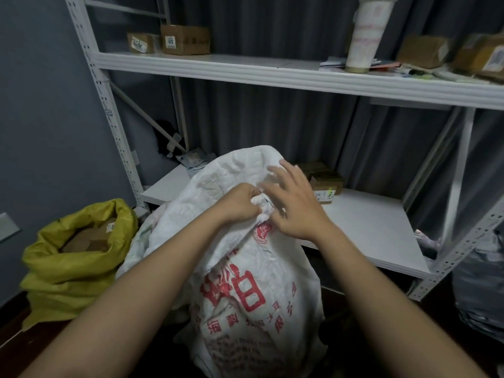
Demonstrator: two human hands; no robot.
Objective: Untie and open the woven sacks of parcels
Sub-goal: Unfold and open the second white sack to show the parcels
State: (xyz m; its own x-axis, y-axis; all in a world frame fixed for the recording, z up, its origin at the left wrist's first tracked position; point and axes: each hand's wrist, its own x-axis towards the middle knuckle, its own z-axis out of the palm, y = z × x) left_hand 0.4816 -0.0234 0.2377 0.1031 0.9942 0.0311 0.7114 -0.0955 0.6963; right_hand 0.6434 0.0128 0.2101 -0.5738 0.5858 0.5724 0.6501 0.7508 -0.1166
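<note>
At frame centre the left hand (240, 204) grips the bunched, tied neck of the white woven sack (253, 268); the right hand (294, 205) hovers beside it, fingers spread wide. A hard tug could tighten the knot. At lower left, the yellow sack (68, 268) gapes open, showing cardboard parcels (87, 238).

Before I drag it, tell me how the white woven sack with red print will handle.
The white woven sack with red print looks floppy: its cloth is creased all over. It bulges full, so probably heavy. The left hand grips the bunched neck, likely the firmest hold; the smooth weave may slip elsewhere.
</note>
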